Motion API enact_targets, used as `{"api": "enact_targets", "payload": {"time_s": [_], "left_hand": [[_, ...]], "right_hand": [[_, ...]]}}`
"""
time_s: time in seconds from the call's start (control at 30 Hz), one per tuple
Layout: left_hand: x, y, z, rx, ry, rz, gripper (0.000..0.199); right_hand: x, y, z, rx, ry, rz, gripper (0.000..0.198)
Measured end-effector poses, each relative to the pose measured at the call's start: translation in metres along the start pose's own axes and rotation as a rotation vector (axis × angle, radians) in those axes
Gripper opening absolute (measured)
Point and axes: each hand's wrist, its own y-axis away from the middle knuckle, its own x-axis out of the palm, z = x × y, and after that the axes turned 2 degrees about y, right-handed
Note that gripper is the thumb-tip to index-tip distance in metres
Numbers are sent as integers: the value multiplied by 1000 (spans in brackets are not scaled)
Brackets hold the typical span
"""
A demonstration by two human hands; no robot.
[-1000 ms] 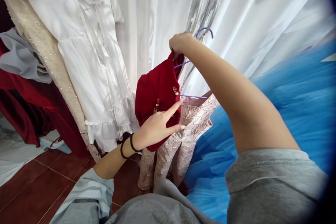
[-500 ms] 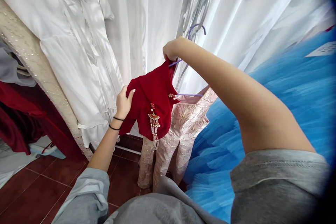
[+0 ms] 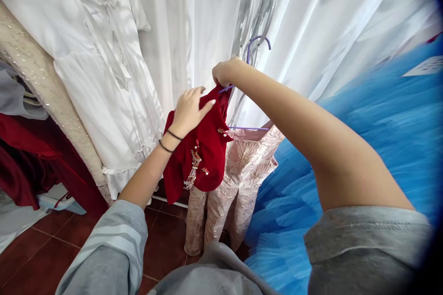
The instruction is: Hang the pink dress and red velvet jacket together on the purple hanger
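Observation:
A short red jacket (image 3: 211, 161) with beaded, pearl-like ornaments hangs on a purple hanger (image 3: 249, 48), partly off it. My right hand (image 3: 226, 71) is closed at the jacket's collar and shoulder, by the hanger's arm; its fingertips are mostly hidden behind. My left hand (image 3: 189, 109), with two black bands at the wrist, is in front of the jacket's shoulder, thumb and fingers apart, holding nothing. Beneath the jacket, a pale pink brocade outfit (image 3: 247, 156) with trouser legs hangs from the same purple hanger.
White dresses (image 3: 104, 64) and a beige sequined garment (image 3: 51, 87) hang at the left, with dark red clothing (image 3: 41, 152) beyond. A blue tulle gown (image 3: 346, 147) fills the right side. Behind are white curtains (image 3: 207, 18) and a metal rack with hooks (image 3: 272, 11).
My left hand has let go of the jacket's sleeve and moved up and right towards the collar. The sleeve now drops lower and the ornament has swung. My right hand has shifted slightly down.

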Motion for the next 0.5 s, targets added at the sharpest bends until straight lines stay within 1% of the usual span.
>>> {"api": "enact_targets", "payload": {"time_s": [0.07,0.13,0.17,0.2,0.23,0.27,0.3,0.33,0.37,0.4,0.43,0.47,0.5], "left_hand": [[11,-21,-17,-62,-40,119,33],[21,-31,-25,-118,-85,154,26],[25,-32,-26,-125,-100,153,24],[28,-33,-26,-124,-108,154,22],[30,-33,-24,-121,-113,162,21],[31,-33,-22,-121,-120,173,20],[31,-33,-21,-128,-128,184,18],[31,-33,-20,-141,-138,191,17],[31,-34,-19,-153,-149,192,17],[31,-35,-19,-161,-157,194,17],[30,-36,-20,-165,-162,199,18],[30,-37,-21,-167,-166,207,19],[29,-38,-22,-169,-169,217,21]], "right_hand": [[-19,17,13,31,5,51,48],[-46,45,27,41,-30,73,26],[-62,62,32,20,-59,51,23],[-76,80,33,-12,-98,-5,28],[-88,99,31,-44,-149,-97,32],[-96,119,23,-62,-202,-221,35],[-100,139,11,-55,-251,-357,37],[-97,159,-5,-9,-304,-489,38],[-89,178,-23,81,-351,-604,38],[-76,196,-41,213,-401,-664,36],[-58,213,-58,413,-512,-677,34],[-38,229,-71,635,-652,-637,34],[-18,242,-79,726,-708,-575,31]]}}
